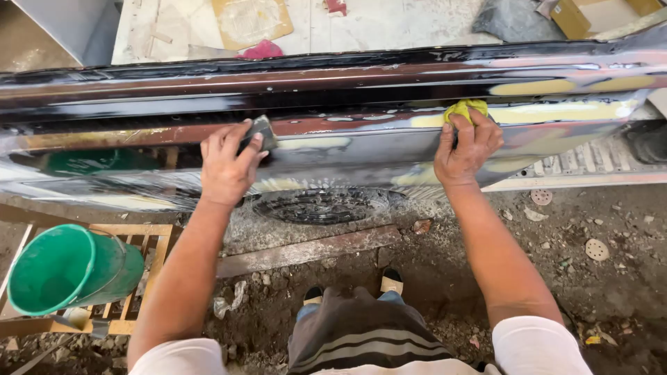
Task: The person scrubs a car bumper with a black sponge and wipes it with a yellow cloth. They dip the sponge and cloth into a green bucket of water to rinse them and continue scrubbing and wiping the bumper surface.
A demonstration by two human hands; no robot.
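Note:
A long, dark, glossy car body panel [361, 149] runs across the view, wet and patched with pale yellow filler. My left hand [226, 163] presses a small dark sanding block [260, 132] against the panel near its middle. My right hand [467, 149] holds a yellow cloth [465, 109] against a filler patch further right. Both hands touch the panel's surface.
A green plastic bucket [69, 267] stands on a wooden pallet [149, 239] at lower left. A round drain grate [323, 206] lies under the panel. Dirt ground with used sanding discs [596, 248] spreads to the right. My sandalled feet [354, 288] stand close below the panel.

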